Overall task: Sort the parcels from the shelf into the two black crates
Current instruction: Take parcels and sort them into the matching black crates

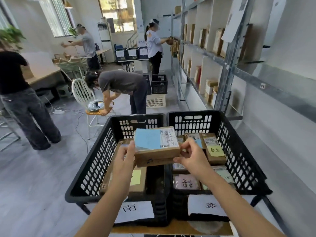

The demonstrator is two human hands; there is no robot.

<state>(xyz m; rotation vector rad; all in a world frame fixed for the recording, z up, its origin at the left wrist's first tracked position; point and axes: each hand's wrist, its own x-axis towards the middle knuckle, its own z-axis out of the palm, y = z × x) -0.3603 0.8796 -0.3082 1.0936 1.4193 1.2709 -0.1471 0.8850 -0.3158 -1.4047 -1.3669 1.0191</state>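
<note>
I hold a brown cardboard parcel (pixel 156 146) with a blue sheet and a barcode label on top, above the inner rims of the two black crates. My left hand (pixel 125 157) grips its left end and my right hand (pixel 189 154) pinches its right end. The left crate (pixel 95 161) has a parcel with a yellow note inside. The right crate (pixel 239 151) holds several labelled parcels. Each crate has a white paper label on its near wall. The metal shelf (pixel 227 53) with upright parcels runs along the right wall.
A person bends over a white chair (pixel 82 94) just beyond the left crate. Another person stands at the far left, two more work further back. Black and white crates (pixel 158 90) are stacked on the floor by the shelf. Cables lie on the floor.
</note>
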